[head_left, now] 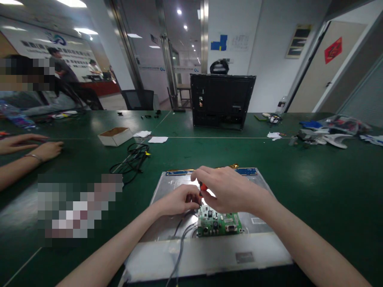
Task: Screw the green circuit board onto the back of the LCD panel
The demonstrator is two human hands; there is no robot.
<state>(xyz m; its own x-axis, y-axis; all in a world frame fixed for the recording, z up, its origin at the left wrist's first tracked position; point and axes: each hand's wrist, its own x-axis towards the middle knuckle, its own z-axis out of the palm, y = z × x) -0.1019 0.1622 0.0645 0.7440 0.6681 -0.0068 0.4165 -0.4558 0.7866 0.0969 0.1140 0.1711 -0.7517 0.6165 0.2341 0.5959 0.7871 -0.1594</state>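
Note:
A green circuit board (220, 221) lies on the metal back of a flat display panel (254, 239). My right hand (229, 187) is closed round a red and black screwdriver (203, 186), held upright with its lower end over the board's upper left corner. Close against that corner, my left hand (179, 199) has its thumb and fingers curled together beside the screwdriver's lower end. Whatever they pinch is hidden. Grey cables (182, 247) run from the board's left side toward me. Along the panel's far edge runs a narrow blue circuit strip (247, 172).
A black monitor housing (223, 101) stands at the back. Left of the panel are a black cable coil (131, 157), an open white box (116, 137) and papers (158, 140). Another person's hands (44, 151) rest at far left. Plastic bags and parts (335, 131) lie at right.

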